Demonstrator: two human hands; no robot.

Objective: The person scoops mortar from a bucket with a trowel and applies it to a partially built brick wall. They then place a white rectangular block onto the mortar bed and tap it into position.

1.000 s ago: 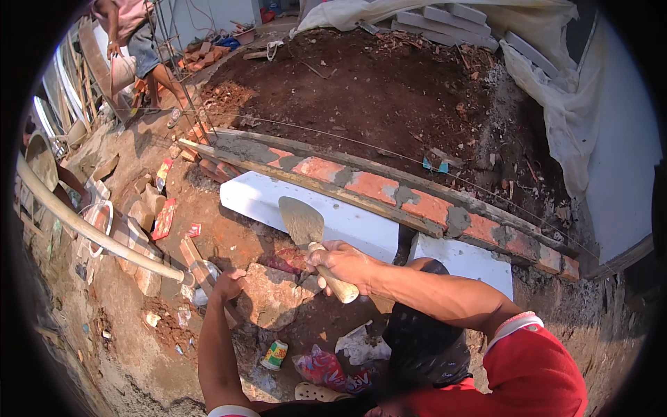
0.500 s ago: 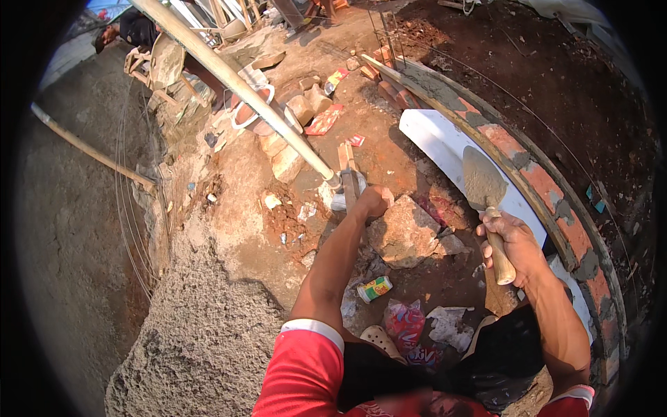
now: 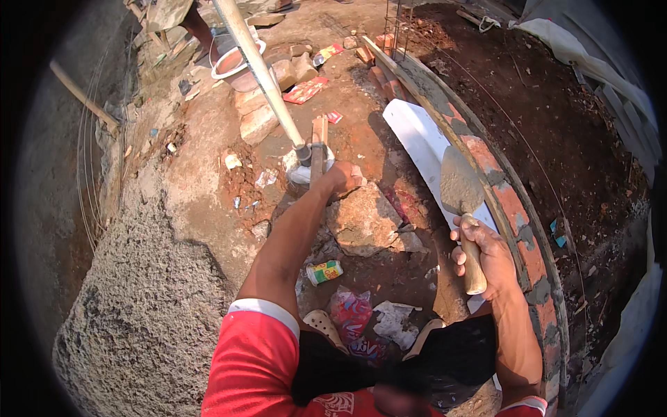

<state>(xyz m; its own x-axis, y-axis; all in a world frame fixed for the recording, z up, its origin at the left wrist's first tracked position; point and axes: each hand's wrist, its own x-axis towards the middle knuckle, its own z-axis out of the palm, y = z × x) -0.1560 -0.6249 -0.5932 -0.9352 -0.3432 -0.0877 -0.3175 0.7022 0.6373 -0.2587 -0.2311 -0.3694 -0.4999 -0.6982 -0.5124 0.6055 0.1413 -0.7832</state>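
Observation:
In my right hand (image 3: 492, 258) is a trowel, its wooden handle (image 3: 474, 264) wrapped by my fingers. Its blade (image 3: 460, 182) points away from me, smeared with grey mortar, over a long white panel (image 3: 422, 135) beside the curved brick wall. My left hand (image 3: 343, 178) is at the far edge of a large rough stone (image 3: 367, 221), its fingers curled in. What they hold, if anything, is hidden. Just left of that hand stands a narrow wooden piece (image 3: 318, 156), next to the lower end of a long pole (image 3: 271, 90).
The low brick wall (image 3: 513, 207) curves along my right, edged with a wooden board. A mound of grey mortar (image 3: 149, 299) lies at left. Near my feet are a printed cup (image 3: 324, 272) and plastic wrappers (image 3: 349, 313). A white bucket (image 3: 240, 69) and another person's leg (image 3: 201, 33) are farther off.
The whole view has swung, so the scene sits further left in the picture. My right hand still grips the trowel, and my left hand is still by the stone.

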